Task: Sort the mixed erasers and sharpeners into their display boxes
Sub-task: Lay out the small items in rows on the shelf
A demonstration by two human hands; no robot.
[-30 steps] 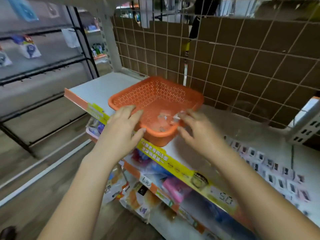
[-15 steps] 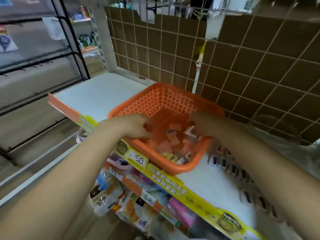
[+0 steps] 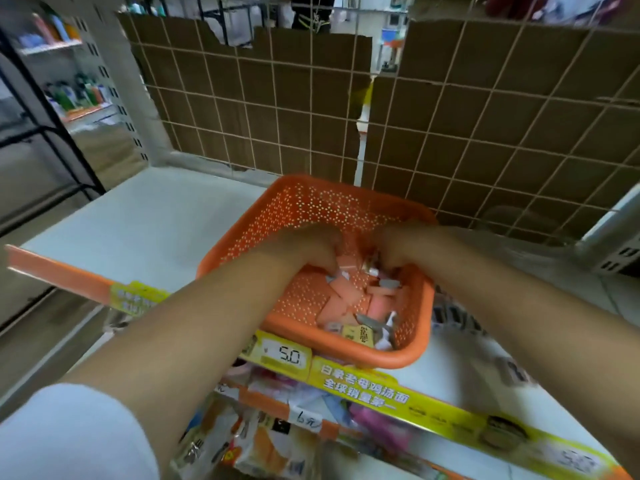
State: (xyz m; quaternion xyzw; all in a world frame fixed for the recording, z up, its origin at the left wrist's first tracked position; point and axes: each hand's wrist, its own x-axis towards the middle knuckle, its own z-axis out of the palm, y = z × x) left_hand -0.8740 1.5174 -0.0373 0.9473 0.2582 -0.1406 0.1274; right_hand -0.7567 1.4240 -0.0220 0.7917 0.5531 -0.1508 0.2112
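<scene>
My left hand (image 3: 304, 247) and right hand (image 3: 398, 247) dig among erasers (image 3: 341, 299) in the orange basket (image 3: 346, 202), finger positions unclear; next, I'd pick one out.

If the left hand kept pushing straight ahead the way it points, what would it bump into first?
Probably the loose pile of pink erasers beneath it, then the perforated far wall of the orange plastic basket. The left hand is already inside; blur hides the exact depth.
</scene>
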